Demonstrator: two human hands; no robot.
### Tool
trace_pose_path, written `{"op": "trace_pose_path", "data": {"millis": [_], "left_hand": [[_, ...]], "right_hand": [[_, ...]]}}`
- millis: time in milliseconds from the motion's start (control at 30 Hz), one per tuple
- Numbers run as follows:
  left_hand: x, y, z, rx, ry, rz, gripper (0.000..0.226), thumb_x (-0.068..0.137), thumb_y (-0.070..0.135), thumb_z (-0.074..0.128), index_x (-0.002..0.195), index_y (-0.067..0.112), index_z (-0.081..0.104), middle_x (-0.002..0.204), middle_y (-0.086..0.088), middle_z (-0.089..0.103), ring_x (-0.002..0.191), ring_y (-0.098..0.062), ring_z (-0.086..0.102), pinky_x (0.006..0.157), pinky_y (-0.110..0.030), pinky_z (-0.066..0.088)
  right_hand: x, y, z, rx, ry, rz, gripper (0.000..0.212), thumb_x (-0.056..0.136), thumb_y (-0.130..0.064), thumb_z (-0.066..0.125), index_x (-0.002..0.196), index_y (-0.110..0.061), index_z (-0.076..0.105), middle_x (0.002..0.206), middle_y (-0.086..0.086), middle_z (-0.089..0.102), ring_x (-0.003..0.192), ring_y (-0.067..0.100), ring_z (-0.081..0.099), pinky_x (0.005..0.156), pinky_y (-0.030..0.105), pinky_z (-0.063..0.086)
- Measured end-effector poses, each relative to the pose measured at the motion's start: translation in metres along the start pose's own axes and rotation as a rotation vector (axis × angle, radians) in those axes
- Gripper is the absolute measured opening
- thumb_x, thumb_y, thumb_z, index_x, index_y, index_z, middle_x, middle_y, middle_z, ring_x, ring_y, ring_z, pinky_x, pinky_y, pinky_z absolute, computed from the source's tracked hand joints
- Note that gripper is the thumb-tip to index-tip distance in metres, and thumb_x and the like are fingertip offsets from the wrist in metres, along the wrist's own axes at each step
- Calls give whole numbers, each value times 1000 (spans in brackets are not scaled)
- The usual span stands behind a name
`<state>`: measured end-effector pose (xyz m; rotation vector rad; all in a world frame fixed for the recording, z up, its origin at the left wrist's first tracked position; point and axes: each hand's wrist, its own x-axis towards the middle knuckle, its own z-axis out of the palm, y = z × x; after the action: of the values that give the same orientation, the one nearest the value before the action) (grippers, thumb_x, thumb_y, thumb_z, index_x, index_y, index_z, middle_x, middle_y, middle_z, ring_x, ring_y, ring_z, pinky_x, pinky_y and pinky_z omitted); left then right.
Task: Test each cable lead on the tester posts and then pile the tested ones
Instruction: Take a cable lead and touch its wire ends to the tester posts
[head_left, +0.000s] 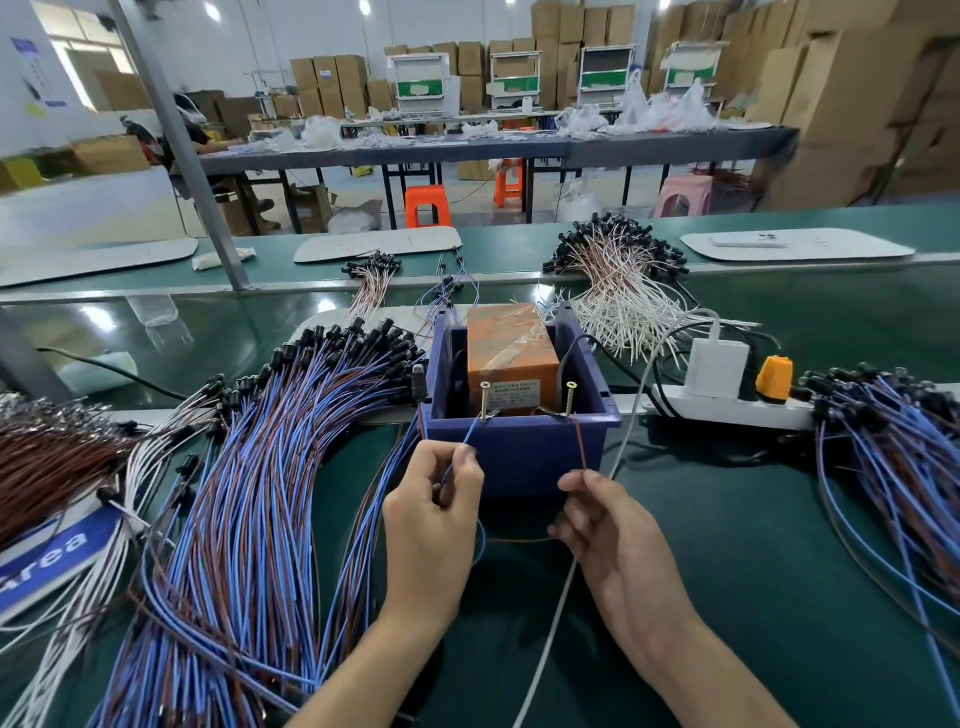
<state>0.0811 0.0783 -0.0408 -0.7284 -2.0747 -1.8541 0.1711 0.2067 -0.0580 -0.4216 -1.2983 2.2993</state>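
From my remote seat I see the left hand (434, 499) pinching the blue wire (469, 437) of one cable lead between thumb and forefinger, fingers (464, 458) curled narrow around it. The wire rises from that pinch, and its bare tip meets the foot of the left screw post (485, 400). The right hand (608, 525) pinches the brown wire (581, 441) the same way, its fingers (575, 480) closed on the strand just below the right screw post (572, 399), where the wire's tip touches the base.

Both posts stand upright on the near rim of the blue bin (519, 457), which holds an orange taped box (506, 343). Both forearms reach in from the bottom edge. The hands hover in front of the bin's near wall, palms turned inward (the left sits a little higher than the right). Below the hands, slack of both wires runs across the gap between them.

A large pile of blue-and-brown leads (249, 493) fans over the green tabletop (753, 545) to the left, and another pile (893, 447) lies to the right beside a white power strip (727, 408).
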Motion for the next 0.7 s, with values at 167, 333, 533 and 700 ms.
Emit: {"op": "trace_pose_path", "data": {"millis": [167,333,533,700], "left_hand": [[0,1,0,0,-13,-6,24,100,27,57,76,24,54,56,12,43,51,-4,36,49,-14,30],[-1,3,0,-11,-16,-12,24,100,24,57,76,27,54,57,12,44,52,-4,38,49,-14,30],[0,2,0,0,-14,-8,24,100,25,57,77,24,55,58,7,44,53,-5,37,49,-16,30],[0,0,0,2,-13,4,21,100,29,56,80,23,56,62,-1,48,53,-5,38,50,-18,31]], "right_hand": [[1,0,0,-5,10,5,28,87,-39,58,82,-21,78,60,-5,48,60,9,51,72,29,50],[1,0,1,-1,15,8,27,86,-38,59,83,-20,79,60,-5,48,60,9,51,72,29,50],[0,-1,2,3,17,10,27,84,-38,60,83,-19,79,60,-4,48,59,9,50,73,30,49],[-3,-3,4,6,21,9,27,83,-38,59,83,-19,79,60,-3,47,60,10,50,69,28,51]]}}
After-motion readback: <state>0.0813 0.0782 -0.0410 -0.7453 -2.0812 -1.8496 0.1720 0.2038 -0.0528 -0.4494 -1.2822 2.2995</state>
